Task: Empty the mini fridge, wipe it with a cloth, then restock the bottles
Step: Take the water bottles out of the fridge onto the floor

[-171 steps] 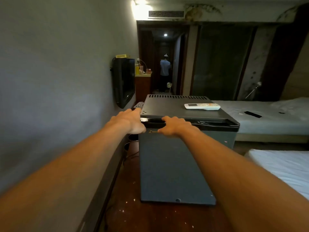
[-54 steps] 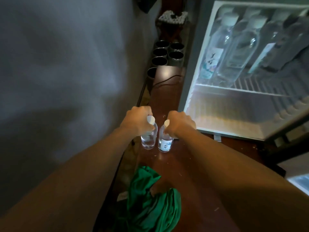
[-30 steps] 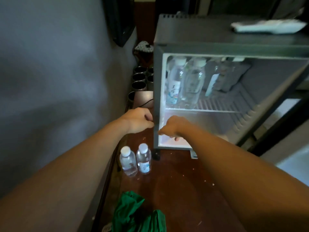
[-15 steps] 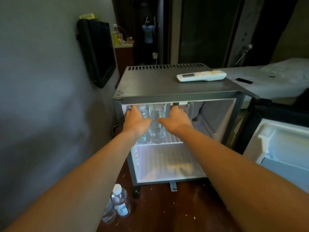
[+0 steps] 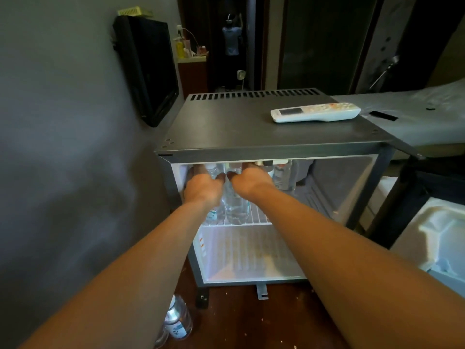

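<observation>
Two bare forearms reach side by side into the open dark grey metal mini fridge [image 5: 251,127], with the hands close together at its upper shelf. The left hand [image 5: 202,188] sits palm-down over the leftmost clear plastic water bottle [image 5: 214,216], fingers on its left side and thumb on its right, curled round its upper part. The right hand [image 5: 251,183] lies just beside it, thumb against the middle clear bottle [image 5: 237,207]. Its fingers vanish under the fridge's top lip, so whether they grip anything cannot be told. A third clear bottle [image 5: 283,176] stands further right on the white wire shelf [image 5: 259,219], apart from that hand. The lip runs just above both sets of knuckles, and the left inner wall is just beside the left hand. The white-lined fridge door [image 5: 440,238] hangs swung out to the right. Two more small clear bottles [image 5: 180,322] stand on the dark brown wooden top [image 5: 251,323] near the fridge's front left corner, beside the left forearm. A white remote control [image 5: 314,112] lies on the fridge's roof
</observation>
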`<state>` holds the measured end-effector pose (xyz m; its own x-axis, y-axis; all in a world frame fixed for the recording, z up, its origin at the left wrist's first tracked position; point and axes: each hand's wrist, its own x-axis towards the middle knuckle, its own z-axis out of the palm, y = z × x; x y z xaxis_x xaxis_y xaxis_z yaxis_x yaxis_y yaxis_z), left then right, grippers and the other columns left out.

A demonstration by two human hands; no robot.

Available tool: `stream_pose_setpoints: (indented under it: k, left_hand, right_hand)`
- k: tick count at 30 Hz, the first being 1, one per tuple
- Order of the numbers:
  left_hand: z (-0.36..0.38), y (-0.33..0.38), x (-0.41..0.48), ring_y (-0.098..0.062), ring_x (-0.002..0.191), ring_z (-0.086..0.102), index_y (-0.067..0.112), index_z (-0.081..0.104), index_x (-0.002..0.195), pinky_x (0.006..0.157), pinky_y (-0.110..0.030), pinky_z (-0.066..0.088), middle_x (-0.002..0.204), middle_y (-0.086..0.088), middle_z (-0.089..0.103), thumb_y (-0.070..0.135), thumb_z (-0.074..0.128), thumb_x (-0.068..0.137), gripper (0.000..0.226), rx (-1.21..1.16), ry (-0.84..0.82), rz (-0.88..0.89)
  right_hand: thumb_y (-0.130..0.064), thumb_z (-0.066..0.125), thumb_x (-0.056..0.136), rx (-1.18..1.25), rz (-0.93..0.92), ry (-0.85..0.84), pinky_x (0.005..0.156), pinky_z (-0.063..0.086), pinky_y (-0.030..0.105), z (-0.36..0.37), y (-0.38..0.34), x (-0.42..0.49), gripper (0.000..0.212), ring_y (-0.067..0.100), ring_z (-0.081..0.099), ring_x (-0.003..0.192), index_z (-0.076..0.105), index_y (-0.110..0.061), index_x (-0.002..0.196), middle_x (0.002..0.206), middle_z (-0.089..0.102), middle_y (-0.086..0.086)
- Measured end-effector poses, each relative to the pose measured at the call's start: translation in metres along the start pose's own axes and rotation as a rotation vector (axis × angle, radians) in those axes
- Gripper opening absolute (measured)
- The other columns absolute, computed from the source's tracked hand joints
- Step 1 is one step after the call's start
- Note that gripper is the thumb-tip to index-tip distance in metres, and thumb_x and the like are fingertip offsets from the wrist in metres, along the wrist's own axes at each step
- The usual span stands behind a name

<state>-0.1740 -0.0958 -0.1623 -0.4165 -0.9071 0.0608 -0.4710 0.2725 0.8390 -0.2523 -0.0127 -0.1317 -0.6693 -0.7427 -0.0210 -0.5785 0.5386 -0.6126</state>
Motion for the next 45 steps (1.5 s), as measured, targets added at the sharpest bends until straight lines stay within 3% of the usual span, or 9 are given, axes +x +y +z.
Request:
stream_pose_setpoints:
  k: [3,6,10,15,22,29,33,38,45]
  left_hand:
    - [0.004,-0.005,-0.001,-0.035,0.118,0.055,0.019,0.042,0.138,0.09,-0.05,0.053,0.14,-0.008,0.048,0.035,0.063,0.087,0.057,0.028,0.059,0.079]
    - [0.004,-0.009,-0.01,-0.032,0.123,0.051,0.02,0.048,0.134,0.1,-0.043,0.046,0.14,-0.006,0.05,0.033,0.064,0.089,0.05,0.049,0.127,0.147]
    - [-0.007,-0.009,-0.026,-0.029,0.106,0.059,0.021,0.058,0.113,0.084,-0.038,0.049,0.119,-0.004,0.061,0.037,0.069,0.085,0.034,0.044,0.146,0.179]
    - [-0.024,-0.014,-0.054,-0.029,0.092,0.06,0.023,0.052,0.089,0.071,-0.038,0.047,0.101,-0.003,0.062,0.04,0.075,0.079,0.031,0.206,0.138,0.259]
    - [-0.065,-0.039,-0.084,-0.028,0.092,0.059,0.031,0.061,0.088,0.068,-0.035,0.044,0.093,0.001,0.066,0.05,0.075,0.074,0.028,0.36,-0.063,0.268]
    - [-0.081,-0.097,-0.117,-0.019,0.081,0.063,0.029,0.062,0.066,0.064,-0.031,0.048,0.076,0.006,0.065,0.04,0.086,0.061,0.027,0.479,-0.401,0.148]
    - [-0.07,-0.128,-0.13,-0.024,0.084,0.064,0.024,0.063,0.074,0.071,-0.036,0.055,0.086,0.001,0.067,0.037,0.087,0.06,0.03,0.616,-0.523,0.158]
    - [-0.06,-0.162,-0.138,-0.023,0.089,0.062,0.025,0.059,0.084,0.072,-0.035,0.05,0.096,-0.001,0.067,0.032,0.086,0.066,0.033,0.687,-0.595,0.199]
    - [-0.051,-0.199,-0.141,-0.02,0.081,0.059,0.027,0.048,0.083,0.061,-0.03,0.041,0.091,-0.001,0.063,0.03,0.081,0.069,0.036,0.787,-0.653,0.204]
  right_hand:
    - [-0.035,0.044,0.099,-0.04,-0.003,0.101,0.092,0.045,0.039,0.004,0.004,-0.001,0.039,0.035,0.054,0.117,0.052,-0.011,0.129,0.129,0.055,0.016]
    - [-0.04,0.049,0.097,-0.057,-0.016,0.166,0.09,0.048,0.042,0.006,0.01,-0.007,0.038,0.036,0.058,0.11,0.055,-0.014,0.124,0.119,0.062,0.015]
    - [-0.041,0.055,0.094,0.014,-0.014,0.152,0.083,0.051,0.04,0.004,0.016,-0.015,0.04,0.036,0.062,0.101,0.055,-0.01,0.12,0.107,0.066,0.015]
    - [-0.039,0.064,0.088,0.057,-0.068,0.181,0.079,0.047,0.033,0.002,0.02,-0.045,0.043,0.029,0.061,0.105,0.054,-0.019,0.126,0.114,0.066,0.007]
    - [-0.046,0.07,0.08,-0.219,-0.061,0.058,0.07,0.043,0.033,0.014,0.007,-0.089,0.035,0.03,0.061,0.096,0.063,-0.02,0.102,0.1,0.062,0.006]
    - [-0.045,0.078,0.074,-0.255,-0.001,-0.172,0.071,0.042,0.032,0.076,0.02,-0.116,0.048,0.032,0.06,0.1,0.063,-0.018,0.111,0.112,0.064,0.009]
    - [-0.039,0.08,0.073,-0.364,-0.024,-0.279,0.074,0.042,0.032,0.108,0.027,-0.125,0.057,0.032,0.059,0.107,0.058,-0.019,0.121,0.119,0.061,0.007]
    - [-0.036,0.083,0.069,-0.458,-0.031,-0.38,0.069,0.044,0.031,0.144,0.042,-0.133,0.049,0.027,0.057,0.083,0.063,-0.016,0.109,0.091,0.06,0.004]
    - [-0.038,0.083,0.07,-0.473,-0.054,-0.466,0.066,0.044,0.031,0.17,0.051,-0.136,0.052,0.024,0.056,0.083,0.061,-0.015,0.111,0.091,0.057,0.003]
